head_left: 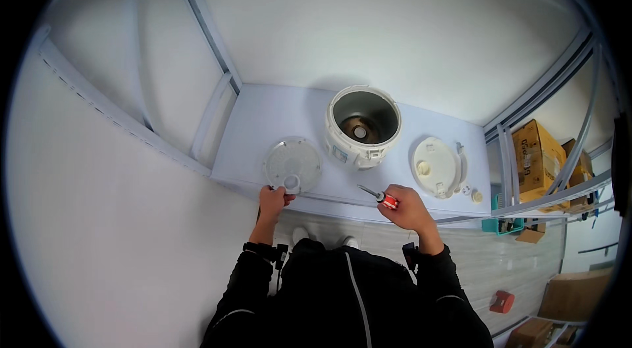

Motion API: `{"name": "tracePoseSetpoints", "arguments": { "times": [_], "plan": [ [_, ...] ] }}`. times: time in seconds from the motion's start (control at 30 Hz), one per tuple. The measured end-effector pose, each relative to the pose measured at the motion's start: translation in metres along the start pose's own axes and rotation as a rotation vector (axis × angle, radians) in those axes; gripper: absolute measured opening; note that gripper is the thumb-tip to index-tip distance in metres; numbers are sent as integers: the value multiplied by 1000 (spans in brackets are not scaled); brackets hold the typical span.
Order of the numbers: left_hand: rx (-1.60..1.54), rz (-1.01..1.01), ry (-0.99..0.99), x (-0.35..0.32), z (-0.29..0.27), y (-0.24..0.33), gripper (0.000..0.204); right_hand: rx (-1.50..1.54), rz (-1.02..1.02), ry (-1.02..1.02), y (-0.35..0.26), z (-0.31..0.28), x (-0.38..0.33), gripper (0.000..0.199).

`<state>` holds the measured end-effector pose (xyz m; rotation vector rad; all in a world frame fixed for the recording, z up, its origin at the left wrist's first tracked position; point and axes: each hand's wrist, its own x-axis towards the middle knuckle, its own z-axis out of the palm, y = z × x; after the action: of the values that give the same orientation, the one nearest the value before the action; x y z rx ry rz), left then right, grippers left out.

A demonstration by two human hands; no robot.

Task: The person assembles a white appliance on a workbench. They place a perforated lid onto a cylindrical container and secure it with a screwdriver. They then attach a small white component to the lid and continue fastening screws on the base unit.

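Round inner lid (292, 165): flat on the table (263, 118), near its front edge, left of the white cooker body (362, 125).
Left hand (273, 198): nearer, fingertips pinching the lid's front rim.
Right hand (408, 206): closed round a screwdriver (378, 195), shaft pointing up-left toward the cooker.

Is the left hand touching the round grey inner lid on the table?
Touching: in the head view, the left hand has its fingers on the near edge of the inner lid.
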<state>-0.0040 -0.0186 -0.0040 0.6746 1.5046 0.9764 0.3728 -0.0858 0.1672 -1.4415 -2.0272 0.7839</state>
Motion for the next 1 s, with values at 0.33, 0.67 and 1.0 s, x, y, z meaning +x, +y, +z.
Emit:
{"name": "tracePoseSetpoints", "arguments": {
  "times": [0.33,0.67,1.0],
  "plan": [
    [-203,181,102,-61,13,56,35,-15,-199,-155,-6,-10,12,20],
    [-350,301,35,-126,66,123,35,204,-217,4,-31,-9,28,19],
    [-380,269,-102,-161,155,119,35,753,74,139,-27,-3,42,17]
  ]
}}
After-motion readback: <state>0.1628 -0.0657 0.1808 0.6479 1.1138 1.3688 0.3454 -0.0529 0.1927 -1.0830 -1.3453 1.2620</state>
